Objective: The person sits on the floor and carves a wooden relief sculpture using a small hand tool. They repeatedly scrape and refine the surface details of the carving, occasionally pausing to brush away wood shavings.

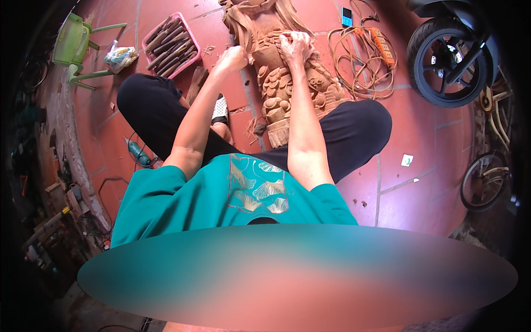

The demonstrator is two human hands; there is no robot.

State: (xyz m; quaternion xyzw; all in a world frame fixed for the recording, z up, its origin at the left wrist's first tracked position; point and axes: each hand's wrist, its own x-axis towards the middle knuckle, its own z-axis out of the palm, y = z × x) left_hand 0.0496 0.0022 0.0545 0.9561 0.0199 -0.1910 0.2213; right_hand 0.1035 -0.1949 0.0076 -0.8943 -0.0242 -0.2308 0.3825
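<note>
A brown wood carving (277,84) with deep relief lies lengthwise on the floor between my bent legs, its base towards me. My left hand (234,58) is closed in a fist at the carving's left edge; whatever it grips is hidden by the fingers. Further right, my right hand (297,47) rests on the upper part of the carving with its fingers bent together. Anything inside that hand is too small to make out. Beside my left shin lies a dark brown wooden piece (197,84).
Left of the carving stands a pink basket (196,42) of dark rod-shaped tools, near a plastic bag (120,57) and green chair (72,41). A teal power tool (138,153) lies by my left thigh. On the right are an orange power strip (381,47), coiled cord, phone (347,16) and motorbike wheel (447,61).
</note>
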